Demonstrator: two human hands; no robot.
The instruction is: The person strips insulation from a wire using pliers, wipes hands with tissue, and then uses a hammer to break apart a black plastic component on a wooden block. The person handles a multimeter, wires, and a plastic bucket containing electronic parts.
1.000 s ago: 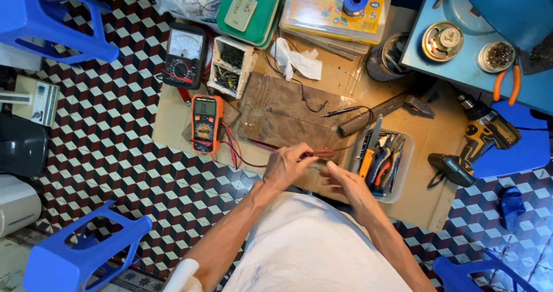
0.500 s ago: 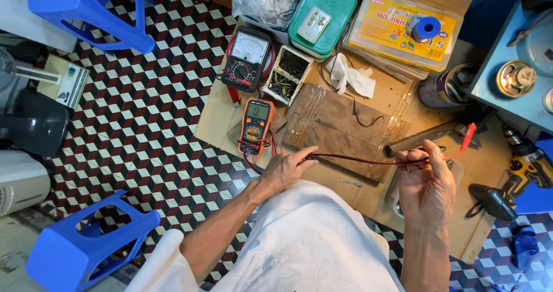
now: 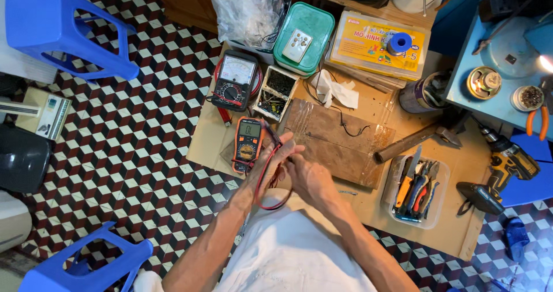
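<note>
My left hand [image 3: 272, 166] and my right hand [image 3: 311, 179] meet close together just above my lap, over a cardboard sheet [image 3: 210, 133] on the tiled floor. Both grip a red and black test lead [image 3: 262, 185] that loops down under my left wrist. The lead's upper end runs toward an orange digital multimeter [image 3: 247, 143] lying right beside my left fingers. A worn brown board [image 3: 340, 139] lies just beyond my right hand.
Behind the meter sit a black analog multimeter [image 3: 234, 81], a small parts box [image 3: 276, 93], a green lidded box [image 3: 303, 35] and a yellow case [image 3: 377, 47]. A hammer [image 3: 412, 142], a clear tool tray [image 3: 416, 191] and a cordless drill [image 3: 498, 171] lie right. Blue stools [image 3: 63, 29] stand left.
My right hand has come back in from the right, where it held the lead stretched out, and now sits against my left hand. The lead hangs in a loop.
</note>
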